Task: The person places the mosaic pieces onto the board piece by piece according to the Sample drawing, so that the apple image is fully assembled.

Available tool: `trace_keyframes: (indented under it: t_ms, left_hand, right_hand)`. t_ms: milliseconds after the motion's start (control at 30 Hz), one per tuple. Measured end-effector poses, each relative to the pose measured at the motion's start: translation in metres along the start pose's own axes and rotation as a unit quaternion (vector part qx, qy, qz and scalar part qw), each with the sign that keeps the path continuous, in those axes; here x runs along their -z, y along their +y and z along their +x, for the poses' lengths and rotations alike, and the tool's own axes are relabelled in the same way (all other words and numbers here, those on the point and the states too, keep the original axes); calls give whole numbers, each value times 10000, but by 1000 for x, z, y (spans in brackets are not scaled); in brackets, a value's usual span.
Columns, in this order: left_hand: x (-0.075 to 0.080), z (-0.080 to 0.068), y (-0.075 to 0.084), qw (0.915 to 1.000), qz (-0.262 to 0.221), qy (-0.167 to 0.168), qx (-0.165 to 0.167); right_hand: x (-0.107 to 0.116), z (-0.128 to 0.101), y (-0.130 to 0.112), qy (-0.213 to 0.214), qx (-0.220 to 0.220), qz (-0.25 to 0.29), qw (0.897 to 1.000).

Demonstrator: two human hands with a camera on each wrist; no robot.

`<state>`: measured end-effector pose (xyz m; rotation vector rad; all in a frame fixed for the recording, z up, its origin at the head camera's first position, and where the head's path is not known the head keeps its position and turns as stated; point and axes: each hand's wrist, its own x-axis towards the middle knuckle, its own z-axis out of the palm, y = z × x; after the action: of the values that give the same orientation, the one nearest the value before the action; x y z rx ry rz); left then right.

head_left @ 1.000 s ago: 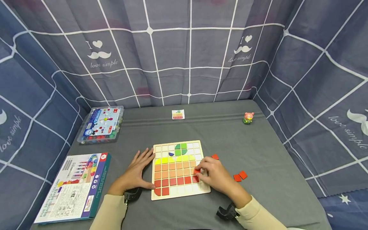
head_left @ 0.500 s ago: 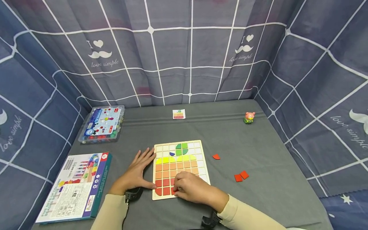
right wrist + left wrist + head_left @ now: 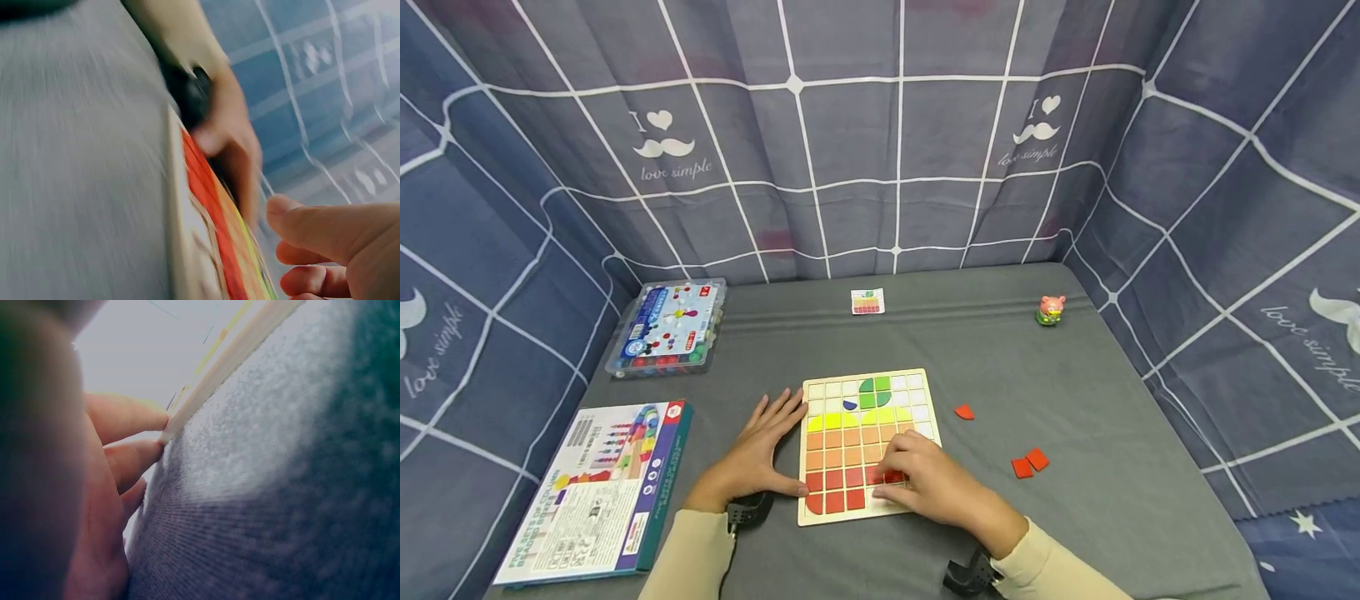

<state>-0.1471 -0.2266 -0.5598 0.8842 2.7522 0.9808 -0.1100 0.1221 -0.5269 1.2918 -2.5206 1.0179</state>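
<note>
A wooden grid board [image 3: 917, 379] lies on the grey cloth with coloured tiles set in its cells. My left hand [image 3: 752, 458] lies along the board's left side, fingers spread, fingertips and thumb touching its edge; the left wrist view shows fingertips [image 3: 159, 422] against the wooden rim. My right hand [image 3: 928, 483] hovers over the board's lower right part, fingers loosely bent. No tile shows between its thumb and fingers in the right wrist view. A red square tile [image 3: 855, 499] sits third in the bottom row. The hand hides some cells beneath it.
Right of the board lie a red rounded tile [image 3: 964, 412] and two red square tiles [image 3: 1022, 468]. A small picture card [image 3: 867, 302] and a pig figurine [image 3: 1050, 310] stand farther back. A clear plastic case [image 3: 666, 327] and a boxed set [image 3: 597, 492] are at left.
My right hand carried a red square tile left to the third cell of the bottom row, let it go, then moved back right. The left hand stays at the board's edge.
</note>
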Motion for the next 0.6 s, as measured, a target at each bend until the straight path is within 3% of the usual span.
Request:
trace_keyframes:
  t_ms: [100,167,300,367,467,600]
  left_hand:
    - [-1,-1,-1,10000,-51,-27,8]
    - [-1,0,-1,10000,-72,-12,25]
    - [-2,0,-1,9999,-88,-15,74]
    - [-2,0,0,9999,-106,-48,114]
    - [-1,0,2,9997,-189,-88,145]
    - [0,1,3,9996,-211,-84,173]
  right_hand:
    - [23,-21,20,535,-407,-137,9976]
    - [43,-39,32,599,-870,-282,9940]
    - [81,-80,49,44,-1693,-389,9848]
    - [95,-98,54,-256,-1846,-275,9821]
    - [107,-116,61,-476,-1665,-205,9847]
    - [111,-125,69,-360,-987,-76,9944]
